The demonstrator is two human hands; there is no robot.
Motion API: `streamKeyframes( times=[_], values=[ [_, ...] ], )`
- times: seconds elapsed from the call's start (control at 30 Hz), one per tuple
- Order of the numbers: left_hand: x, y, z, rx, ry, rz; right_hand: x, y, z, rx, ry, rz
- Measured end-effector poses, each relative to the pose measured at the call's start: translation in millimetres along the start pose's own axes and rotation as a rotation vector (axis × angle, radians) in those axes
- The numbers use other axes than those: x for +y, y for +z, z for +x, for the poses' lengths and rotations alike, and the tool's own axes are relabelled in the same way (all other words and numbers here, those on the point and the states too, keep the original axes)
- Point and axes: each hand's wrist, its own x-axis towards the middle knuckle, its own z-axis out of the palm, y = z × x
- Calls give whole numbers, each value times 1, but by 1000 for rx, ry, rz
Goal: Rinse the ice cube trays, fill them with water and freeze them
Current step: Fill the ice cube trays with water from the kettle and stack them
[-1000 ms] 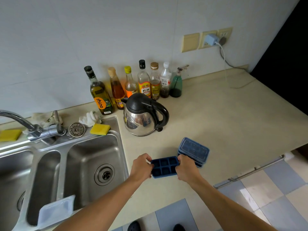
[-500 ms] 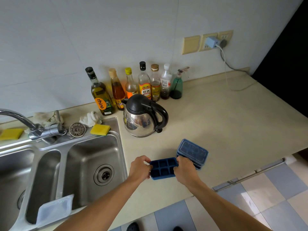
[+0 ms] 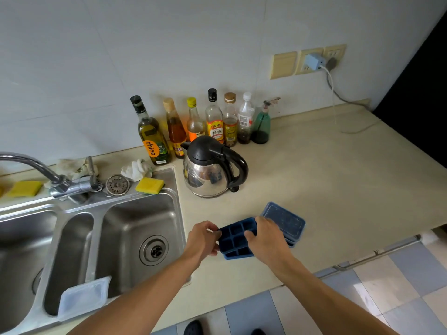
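Note:
A dark blue ice cube tray [image 3: 235, 238] with open compartments sits at the front of the beige counter [image 3: 338, 189]. My left hand [image 3: 202, 240] grips its left end and my right hand [image 3: 264, 239] grips its right end, thumb over the compartments. Just behind and to the right lies a stack of lidded blue trays [image 3: 284, 220], partly hidden by my right hand. A clear tray lid [image 3: 83, 297] leans on the front rim of the sink [image 3: 135, 228].
A steel kettle [image 3: 212, 168] stands behind the trays. Several bottles [image 3: 215, 119] line the wall. The faucet [image 3: 36, 170], a sink strainer [image 3: 117, 184], yellow sponges [image 3: 150, 185] and rags sit behind the basins. A charger cable [image 3: 335, 100] trails onto the counter.
The open tray has lifted and tilted a little between my hands, and my right thumb now lies over its compartments. The view has shifted slightly.

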Motion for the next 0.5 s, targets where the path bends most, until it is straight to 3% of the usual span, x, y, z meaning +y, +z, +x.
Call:
streamKeyframes(
  times=[0.2,0.5],
  values=[
    [-5,-58,4,69,14,-156,-60,8,13,46,-153,72],
    [-77,-201,56,57,-130,-174,-157,136,48,-232,-102,178]
  ],
)
